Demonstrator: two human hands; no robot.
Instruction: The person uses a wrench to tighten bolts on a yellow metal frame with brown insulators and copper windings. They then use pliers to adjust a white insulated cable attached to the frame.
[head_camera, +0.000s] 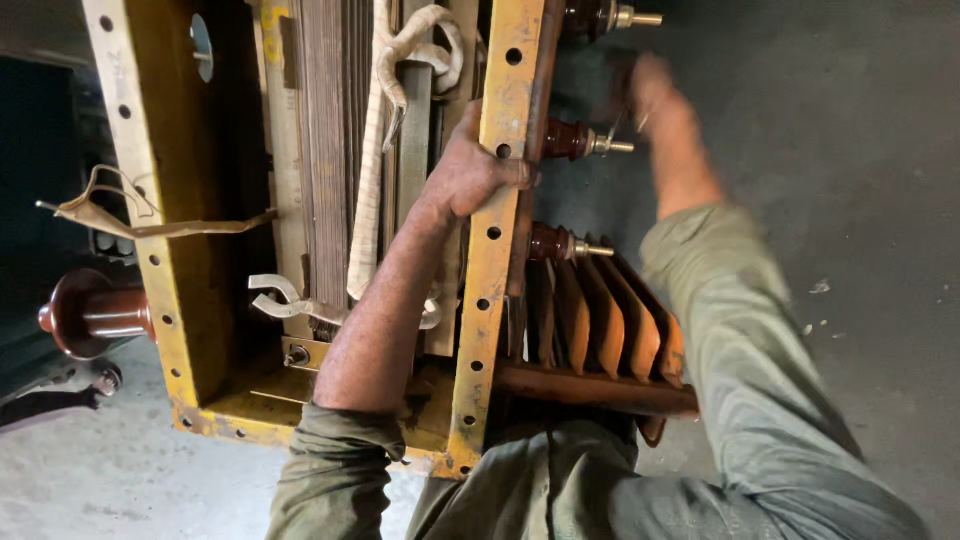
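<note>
My left hand (470, 170) grips the yellow rail (497, 235) of the metal frame, fingers curled over its edge, thumb side toward the inside of the frame. The rail is flat, pierced with a row of round holes, paint chipped. It runs from the top of the view down to the lower corner by my chest.

My right hand (648, 92) is raised to the right of the rail, near the middle brown insulator (572, 140). It is blurred; I cannot tell how far it is open or whether it holds anything.

Three brown insulators with metal studs stick out of the rail toward the right: one at the top (600, 15), the middle one, one lower (552, 243). Below the lowest sits a row of rust-coloured fins (600, 320), leaning side by side on a rusty bar (590, 388).

Inside the frame: a stack of thin grey plates (328, 150) standing upright, with white cloth tape (385, 110) hanging down in front of it, knotted at the top. A second yellow rail (150, 190) stands on the left, with a strip of tan tape (150, 225) across it. A large brown insulator (90, 312) lies just beside that rail, at the left edge.

Grey concrete floor (850, 150) under everything. Both my sleeves are green
</note>
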